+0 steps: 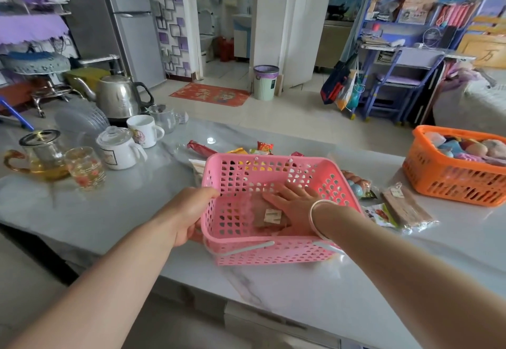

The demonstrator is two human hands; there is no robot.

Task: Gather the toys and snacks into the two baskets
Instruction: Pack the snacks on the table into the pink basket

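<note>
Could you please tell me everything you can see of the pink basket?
The pink basket is a rectangular, plastic-looking crate with perforated walls and floor and a pale handle folded down against its near side. It stands upright on the marble-look table. The left hand grips its left rim; the right hand lies flat inside on a clear-wrapped brown snack. More packets lie behind it.

Table [301, 302]: glossy marble-look top, smooth, reflective. Pink basket [273, 255] and orange basket [449, 187]: perforated plastic, semi-gloss. Kettle [116, 96]: polished metal, black plastic handle. Teapot [41, 154] and tumbler [86, 169]: clear glass. Mugs [142, 129]: glazed white ceramic. Snack packs [405, 206]: clear crinkly film, shiny. Bangle [319, 217]: smooth pale metal. Floor [287, 113]: glossy tile.
</note>
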